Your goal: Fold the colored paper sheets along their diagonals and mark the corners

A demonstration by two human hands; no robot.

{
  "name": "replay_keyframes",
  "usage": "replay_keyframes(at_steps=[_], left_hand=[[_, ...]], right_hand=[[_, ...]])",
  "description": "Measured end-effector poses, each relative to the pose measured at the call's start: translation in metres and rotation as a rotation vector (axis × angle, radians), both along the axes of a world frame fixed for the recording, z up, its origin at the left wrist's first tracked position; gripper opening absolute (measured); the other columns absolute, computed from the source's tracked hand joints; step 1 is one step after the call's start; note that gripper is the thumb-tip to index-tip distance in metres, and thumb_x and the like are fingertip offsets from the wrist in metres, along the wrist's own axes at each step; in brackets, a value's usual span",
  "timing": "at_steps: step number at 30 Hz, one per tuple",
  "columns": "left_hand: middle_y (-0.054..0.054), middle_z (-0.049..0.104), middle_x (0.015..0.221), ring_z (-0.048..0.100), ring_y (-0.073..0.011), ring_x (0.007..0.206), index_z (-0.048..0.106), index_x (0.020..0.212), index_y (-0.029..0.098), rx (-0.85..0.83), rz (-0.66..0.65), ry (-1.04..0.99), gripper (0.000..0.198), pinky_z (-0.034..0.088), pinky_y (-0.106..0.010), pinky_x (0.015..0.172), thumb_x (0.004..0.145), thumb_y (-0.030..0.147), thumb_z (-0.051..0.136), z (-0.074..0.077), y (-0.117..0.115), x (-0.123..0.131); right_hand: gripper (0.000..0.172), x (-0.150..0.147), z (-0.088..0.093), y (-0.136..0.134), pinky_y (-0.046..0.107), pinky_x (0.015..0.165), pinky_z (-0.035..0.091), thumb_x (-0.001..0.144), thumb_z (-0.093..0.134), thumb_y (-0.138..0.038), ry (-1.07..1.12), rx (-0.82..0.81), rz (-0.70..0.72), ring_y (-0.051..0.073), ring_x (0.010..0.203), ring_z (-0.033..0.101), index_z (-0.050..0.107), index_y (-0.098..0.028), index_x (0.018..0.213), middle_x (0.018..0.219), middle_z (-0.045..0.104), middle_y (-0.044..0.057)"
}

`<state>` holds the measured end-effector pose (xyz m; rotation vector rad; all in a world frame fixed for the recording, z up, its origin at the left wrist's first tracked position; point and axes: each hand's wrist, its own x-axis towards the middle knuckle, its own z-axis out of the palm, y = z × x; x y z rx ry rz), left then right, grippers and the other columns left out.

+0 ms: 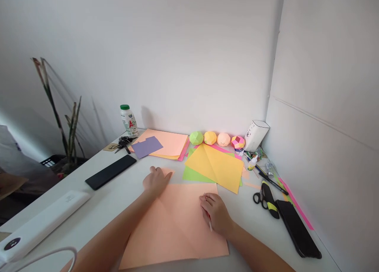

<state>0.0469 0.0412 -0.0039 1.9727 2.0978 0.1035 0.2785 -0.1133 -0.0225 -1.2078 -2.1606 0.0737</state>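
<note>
A large peach paper sheet [177, 224] with fold creases lies on the table in front of me. My right hand [217, 212] rests on its right part, fingers closed round a slim red-and-white pen [210, 224], much of which my fingers cover. Past the sheet's far left corner, my left hand [156, 182] has its fingers bent at a small peach paper piece [168, 171]. Part of that piece is hidden under the hand. Beyond the sheet lie yellow paper [220, 165] and green paper [195, 175], overlapping.
Several paper balls [210, 137] line the wall. Purple paper [148, 146] tops a stack of coloured sheets [171, 141]. Scissors [260, 197], a cutter [270, 203], a glue bottle [252, 162] and a black phone [297, 228] lie right. A black slab [111, 172] and white device [44, 224] lie left.
</note>
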Motion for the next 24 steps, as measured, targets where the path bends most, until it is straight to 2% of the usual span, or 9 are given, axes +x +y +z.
replay_keyframes(at_steps=[3,6,10,15,18,20,22,24], left_hand=[[-0.009,0.057,0.118,0.061,-0.0208,0.098,0.054,0.12,0.016,-0.01,0.074,-0.025,0.034,0.053,-0.04,0.082,0.093,0.036,0.056,-0.005,0.0,-0.004],[-0.008,0.058,0.117,0.061,-0.0199,0.096,0.054,0.119,0.016,-0.017,0.088,-0.065,0.034,0.054,-0.039,0.08,0.093,0.037,0.056,-0.008,0.002,-0.009],[-0.008,0.058,0.116,0.061,-0.0195,0.094,0.054,0.119,0.016,0.039,0.068,-0.107,0.034,0.054,-0.038,0.079,0.093,0.037,0.056,-0.013,0.002,-0.013],[-0.009,0.057,0.118,0.06,-0.0205,0.098,0.055,0.118,0.016,0.177,-0.092,-0.119,0.032,0.052,-0.041,0.083,0.093,0.037,0.055,-0.018,-0.003,-0.014],[-0.008,0.056,0.125,0.054,-0.0229,0.113,0.059,0.112,0.018,0.251,-0.277,-0.129,0.025,0.045,-0.046,0.096,0.093,0.034,0.054,-0.022,-0.007,-0.014],[-0.007,0.055,0.128,0.047,-0.0232,0.123,0.061,0.109,0.02,0.269,-0.382,-0.145,0.02,0.037,-0.044,0.104,0.094,0.028,0.051,-0.025,-0.01,-0.017],[-0.006,0.055,0.131,0.041,-0.0233,0.13,0.063,0.106,0.022,0.267,-0.417,-0.152,0.02,0.034,-0.04,0.107,0.093,0.025,0.048,-0.028,-0.011,-0.022],[-0.007,0.052,0.134,0.042,-0.0244,0.13,0.064,0.105,0.021,0.255,-0.386,-0.149,0.021,0.035,-0.038,0.106,0.091,0.026,0.05,-0.03,-0.009,-0.03]], right_hand=[[0.022,-0.001,0.002,-0.006,0.041,0.082,0.052,0.08,0.048,-0.001,-0.009,-0.001,0.002,0.022,0.09,0.06,0.057,-0.021,0.081,0.071,0.061,0.003],[0.024,-0.002,0.005,-0.011,0.041,0.084,0.052,0.08,0.047,0.001,-0.017,-0.013,0.004,0.021,0.088,0.06,0.054,-0.021,0.074,0.066,0.058,0.002],[0.023,-0.003,0.007,-0.014,0.046,0.087,0.052,0.082,0.047,0.0,-0.025,-0.032,0.003,0.023,0.096,0.06,0.055,-0.021,0.078,0.077,0.063,0.004],[0.021,-0.006,0.001,-0.018,0.052,0.097,0.048,0.082,0.046,-0.001,-0.031,-0.057,-0.008,0.025,0.113,0.055,0.055,-0.02,0.087,0.107,0.065,0.011],[0.022,-0.008,-0.003,-0.022,0.054,0.103,0.043,0.082,0.046,-0.002,-0.062,-0.07,-0.017,0.028,0.124,0.048,0.054,-0.017,0.095,0.122,0.06,0.015],[0.021,-0.009,-0.004,-0.023,0.055,0.105,0.041,0.082,0.047,-0.003,-0.095,-0.084,-0.027,0.029,0.128,0.046,0.053,-0.016,0.098,0.127,0.058,0.016],[0.02,-0.01,-0.004,-0.024,0.054,0.106,0.04,0.083,0.049,-0.004,-0.122,-0.099,-0.03,0.03,0.129,0.044,0.053,-0.016,0.099,0.128,0.057,0.017],[0.02,-0.01,-0.003,-0.024,0.054,0.106,0.04,0.083,0.049,-0.005,-0.133,-0.11,-0.03,0.029,0.129,0.044,0.054,-0.015,0.099,0.129,0.057,0.017]])
